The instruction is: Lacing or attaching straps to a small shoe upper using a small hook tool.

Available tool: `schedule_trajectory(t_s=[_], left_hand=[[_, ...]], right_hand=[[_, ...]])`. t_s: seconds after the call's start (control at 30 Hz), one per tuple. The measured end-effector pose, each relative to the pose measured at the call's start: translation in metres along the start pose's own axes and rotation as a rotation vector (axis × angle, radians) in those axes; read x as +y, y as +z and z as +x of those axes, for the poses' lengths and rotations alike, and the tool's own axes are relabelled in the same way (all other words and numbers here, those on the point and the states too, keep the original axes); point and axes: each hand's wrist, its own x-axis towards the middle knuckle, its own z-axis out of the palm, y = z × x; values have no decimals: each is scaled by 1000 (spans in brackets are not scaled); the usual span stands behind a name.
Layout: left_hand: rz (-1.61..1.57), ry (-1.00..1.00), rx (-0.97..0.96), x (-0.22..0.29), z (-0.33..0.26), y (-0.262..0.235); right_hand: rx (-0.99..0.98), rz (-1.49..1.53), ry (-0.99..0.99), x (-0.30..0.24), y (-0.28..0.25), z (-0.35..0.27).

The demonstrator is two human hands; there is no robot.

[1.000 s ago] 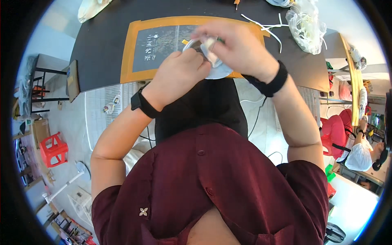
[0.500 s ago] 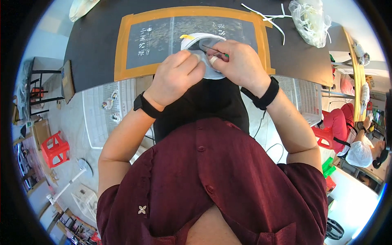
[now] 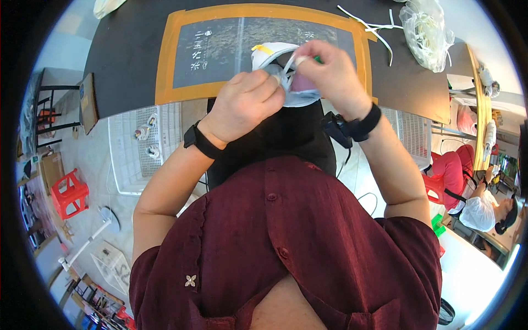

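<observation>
A rounded white-and-grey fabric piece (image 3: 273, 50) with a yellow tab lies at the table's front edge, partly hidden by my hands. Its kind is unclear. My left hand (image 3: 248, 102) is closed, fingertips pinching the sheer grey fabric on its near left side. Over the right side, my right hand (image 3: 330, 69) is closed and slightly blurred, with a narrow white strip (image 3: 289, 62) at its fingertips. A bit of green (image 3: 317, 59) shows behind those fingers; it looks like the end of a thin tool. Light bands circle a fingertip on each hand.
Beneath the work lies a dark printed sheet (image 3: 220, 47) taped down with brown tape (image 3: 168, 60). White strips (image 3: 374, 26) and a clear bag (image 3: 426, 36) of strips are at the back right. White crates (image 3: 124, 159) stand below the table. A person (image 3: 478, 212) sits at far right.
My right hand has lifted a little up and right, and a white strip now stretches from it to the fabric. The thin dark shaft seen before is now hidden. The view has shifted slightly.
</observation>
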Motion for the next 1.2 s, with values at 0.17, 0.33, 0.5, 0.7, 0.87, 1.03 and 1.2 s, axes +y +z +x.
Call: schedule_trajectory(t_s=[0.17,0.33,0.5,0.7,0.87,1.03,1.2], left_hand=[[30,17,-68,0,5,-3],[27,-14,-6,0,4,-5],[-80,-148,69,4,13,-24],[-1804,-1190,382,1,5,-35],[-1915,-1274,366,15,2,-39],[-1944,-1311,407,19,-1,-40],[-2049,-1249,74,-2,-8,-47]], right_hand=[[-14,-59,-23,2,-12,5],[249,161,-169,-16,-17,-3],[317,368,-266,-22,-38,-27],[271,369,-122,-16,-36,-37],[217,327,-55,-7,-21,-39],[164,324,7,1,-14,-40],[-230,360,146,17,-28,-21]])
